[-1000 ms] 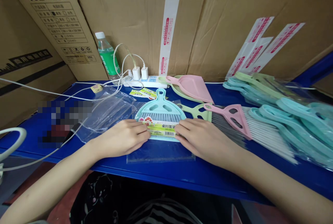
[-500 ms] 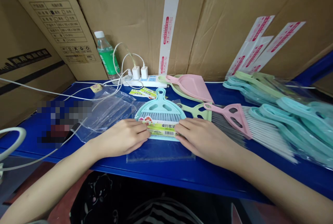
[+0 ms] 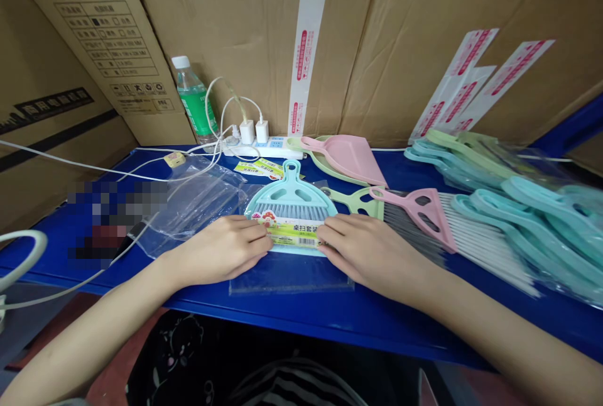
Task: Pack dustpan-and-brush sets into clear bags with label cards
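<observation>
A light-blue dustpan [image 3: 291, 190] with a grey-bristled brush on it lies in a clear plastic bag [image 3: 292, 275], its handle pointing away from me. Across its lower part runs a printed label [image 3: 287, 230] with mushrooms on it. My left hand [image 3: 226, 249] is closed at the label's left end and my right hand [image 3: 362, 252] at its right end, fingers curled over the edges of the packed set. A green brush [image 3: 358, 200] and a pink brush [image 3: 421, 212] lie just beyond my right hand.
Pink dustpan [image 3: 353, 156] over a green one at the back; bagged light-blue sets [image 3: 541, 217] at right. Power strip [image 3: 277, 152], bottle [image 3: 195, 104], cables, loose labels [image 3: 259, 168] and an empty clear bag [image 3: 198, 205] lie behind and left. Cardboard boxes [image 3: 249, 29] stand behind.
</observation>
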A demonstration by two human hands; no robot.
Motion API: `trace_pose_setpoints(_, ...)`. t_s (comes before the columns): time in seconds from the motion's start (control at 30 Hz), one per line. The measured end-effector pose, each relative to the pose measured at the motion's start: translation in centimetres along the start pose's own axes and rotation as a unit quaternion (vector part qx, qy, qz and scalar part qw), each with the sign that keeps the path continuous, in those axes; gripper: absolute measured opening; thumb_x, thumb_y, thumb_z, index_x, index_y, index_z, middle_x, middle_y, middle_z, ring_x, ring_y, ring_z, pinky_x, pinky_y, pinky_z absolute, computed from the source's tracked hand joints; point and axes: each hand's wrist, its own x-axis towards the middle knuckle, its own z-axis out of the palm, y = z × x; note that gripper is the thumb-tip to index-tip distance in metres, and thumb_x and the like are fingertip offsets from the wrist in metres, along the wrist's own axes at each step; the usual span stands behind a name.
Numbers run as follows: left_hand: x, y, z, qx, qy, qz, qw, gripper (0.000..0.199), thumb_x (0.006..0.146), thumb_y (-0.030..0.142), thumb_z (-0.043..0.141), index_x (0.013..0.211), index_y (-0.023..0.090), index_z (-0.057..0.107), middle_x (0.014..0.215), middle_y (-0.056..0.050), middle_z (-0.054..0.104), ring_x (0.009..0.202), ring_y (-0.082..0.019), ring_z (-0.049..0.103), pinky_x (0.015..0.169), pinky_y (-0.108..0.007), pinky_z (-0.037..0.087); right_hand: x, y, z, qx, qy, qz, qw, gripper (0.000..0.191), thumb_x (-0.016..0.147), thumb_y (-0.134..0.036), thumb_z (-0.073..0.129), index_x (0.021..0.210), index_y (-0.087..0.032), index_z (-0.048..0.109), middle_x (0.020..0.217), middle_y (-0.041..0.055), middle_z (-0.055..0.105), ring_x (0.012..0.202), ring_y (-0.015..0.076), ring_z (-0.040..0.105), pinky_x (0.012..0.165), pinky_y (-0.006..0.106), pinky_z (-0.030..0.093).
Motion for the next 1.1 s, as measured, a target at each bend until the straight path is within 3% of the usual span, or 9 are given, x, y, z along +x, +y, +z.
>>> trace_pose_setpoints(1.1, -0.02, 0.07, 0.02, 0.002, -0.002, -0.006, 1.0, 0.031, 0.099, 0.02, 0.034, 0.084, 0.016, 0.06, 0.077, -0.003, 0.064, 0.07, -0.015, 0.061, 0.067, -0.029, 0.052, 0.03, -0.07, 0.04, 0.004, 0.006, 0.001, 1.0, 0.01, 0.088, -0.015, 0.055, 0.08, -0.019, 0.056, 0.075, 0.0016, 0.065, 0.068, 0.0182, 0.061, 0.061, 0.031, 0.043)
